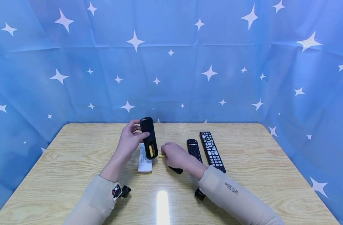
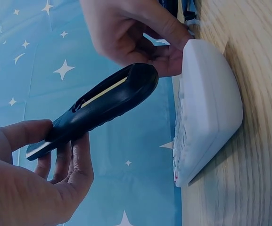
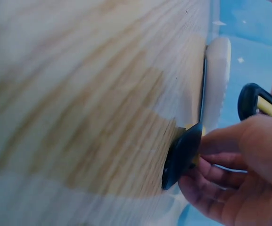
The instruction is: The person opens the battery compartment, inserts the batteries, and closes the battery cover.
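Note:
My left hand (image 1: 129, 137) holds a black remote control (image 1: 148, 131) up off the table, its back toward the head camera. The remote's battery compartment is uncovered, and a yellow battery (image 1: 151, 151) lies in it. A white remote control (image 1: 145, 165) rests on the table below. To the right, my right hand (image 1: 175, 155) is low over the table with curled fingers. It pinches a small yellow battery (image 1: 161, 156), mostly hidden by the fingers. Under that hand sits a black curved piece (image 3: 183, 155), partly covered; its kind is unclear.
Right of my right hand lie a black remote control (image 1: 193, 148) and a longer black remote with white buttons (image 1: 212, 150), both buttons up. The wooden table (image 1: 75, 156) ends at a blue star-patterned curtain (image 1: 171, 68).

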{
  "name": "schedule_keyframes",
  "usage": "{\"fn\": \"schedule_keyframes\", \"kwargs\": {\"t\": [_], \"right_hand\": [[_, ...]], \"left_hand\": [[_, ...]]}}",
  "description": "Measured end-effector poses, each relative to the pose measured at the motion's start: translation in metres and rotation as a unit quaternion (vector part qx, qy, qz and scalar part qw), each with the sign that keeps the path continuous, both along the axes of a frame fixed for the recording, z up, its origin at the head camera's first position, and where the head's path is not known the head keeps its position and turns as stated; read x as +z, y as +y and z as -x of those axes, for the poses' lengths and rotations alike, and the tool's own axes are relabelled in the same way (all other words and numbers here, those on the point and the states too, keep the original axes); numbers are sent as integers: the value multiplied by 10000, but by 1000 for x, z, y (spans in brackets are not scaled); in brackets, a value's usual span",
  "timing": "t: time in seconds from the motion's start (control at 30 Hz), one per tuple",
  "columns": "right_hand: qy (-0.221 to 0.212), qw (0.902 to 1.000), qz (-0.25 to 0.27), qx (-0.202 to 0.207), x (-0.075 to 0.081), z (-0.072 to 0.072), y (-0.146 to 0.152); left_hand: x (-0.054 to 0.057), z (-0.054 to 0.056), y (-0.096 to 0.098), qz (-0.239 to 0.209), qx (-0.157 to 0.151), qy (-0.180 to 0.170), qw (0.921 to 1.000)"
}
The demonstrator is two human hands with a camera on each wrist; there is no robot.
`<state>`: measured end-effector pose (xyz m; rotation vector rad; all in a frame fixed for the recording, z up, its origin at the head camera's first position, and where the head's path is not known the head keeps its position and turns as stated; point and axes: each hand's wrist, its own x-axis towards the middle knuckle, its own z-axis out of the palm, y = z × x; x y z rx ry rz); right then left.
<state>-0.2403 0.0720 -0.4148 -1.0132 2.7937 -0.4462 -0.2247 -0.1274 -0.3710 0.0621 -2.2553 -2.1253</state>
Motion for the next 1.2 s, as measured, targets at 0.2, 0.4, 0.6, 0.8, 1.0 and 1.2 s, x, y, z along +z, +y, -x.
{"fn": "schedule_keyframes", "kwargs": {"t": [0.2,0.4,0.6,0.8,1.0,1.2], "right_hand": [[-264,9995,139,-61,2,-1,4],[-180,9996,219,29,4,-2,7],[25,9985,445,309,6,-1,11],[-95,9972,690,279,6,0,14],[-349,9938,1053,113,8,0,17],[-512,9872,1513,-24,9,-1,20]], "left_hand": [[-1,0,1,8,-19,-4,10000],[-1,-1,1,34,-50,22,10000],[-1,-1,1,32,-74,25,10000],[-1,-1,1,35,-92,14,10000],[0,-2,2,25,-86,19,10000],[0,-1,3,-8,-77,38,10000]]}}
